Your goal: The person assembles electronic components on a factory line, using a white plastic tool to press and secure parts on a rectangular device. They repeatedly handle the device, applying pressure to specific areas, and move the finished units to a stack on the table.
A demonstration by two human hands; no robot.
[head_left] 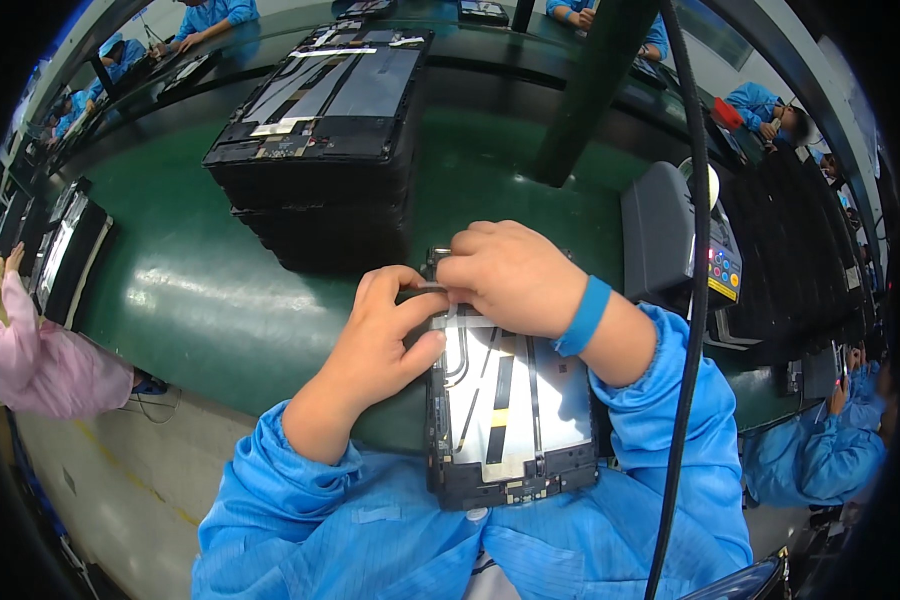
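Observation:
An opened tablet body (pixel 560 400), black-framed with a silvery inside, dark strips and yellow tape, lies before me, overhanging the table's near edge. Both hands meet at its far left corner. My left hand (pixel 370 335) has bent fingers at that corner, with the thumb lying over the left edge. From the right, my right hand (pixel 515 275) reaches across the far end, fingers curled and pressed together against the left fingertips. A small pale piece shows between the fingertips, too covered to name. A blue band (pixel 584 315) circles my right wrist.
A tall stack of similar tablet bodies (pixel 315 215) stands beyond my left hand on the green table (pixel 200 310). At right are a grey machine with coloured buttons (pixel 660 230) and a dark post (pixel 595 110). A black cable (pixel 692 250) hangs close by. Co-workers sit around.

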